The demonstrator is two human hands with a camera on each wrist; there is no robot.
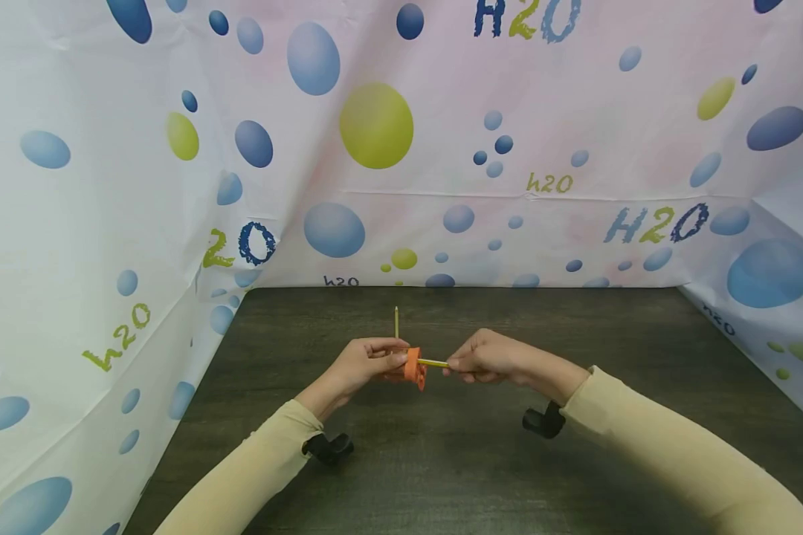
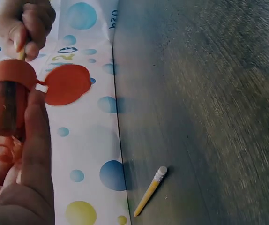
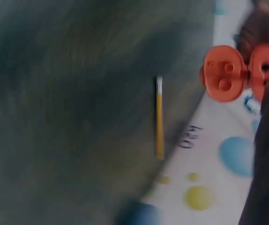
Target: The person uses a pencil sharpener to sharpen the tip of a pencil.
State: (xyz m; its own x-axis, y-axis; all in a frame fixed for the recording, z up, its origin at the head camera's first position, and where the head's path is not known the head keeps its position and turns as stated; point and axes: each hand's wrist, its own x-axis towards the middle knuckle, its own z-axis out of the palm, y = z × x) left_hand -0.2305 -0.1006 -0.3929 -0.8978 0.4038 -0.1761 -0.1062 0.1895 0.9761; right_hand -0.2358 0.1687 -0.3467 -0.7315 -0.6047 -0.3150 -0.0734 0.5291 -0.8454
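Observation:
My left hand (image 1: 364, 365) grips an orange pencil sharpener (image 1: 412, 365) with a see-through shavings holder, its open end toward the right. From the sharpener, the flip cap (image 2: 69, 85) hangs open on its hinge. A yellow pencil (image 1: 433, 363) has one end in the sharpener's hole, and my right hand (image 1: 485, 358) pinches its other part. In the right wrist view the sharpener's orange top (image 3: 267, 65) shows two holes; the right hand there is dark and blurred. Another yellow pencil (image 1: 396, 322) with a white end lies on the table behind the left hand.
The dark wood-look table (image 1: 442, 461) stretches under both arms. A white sheet (image 1: 428, 178) printed with blue and green bubbles hangs at the back and sides. Black wrist mounts (image 1: 543, 420) sit below each sleeve.

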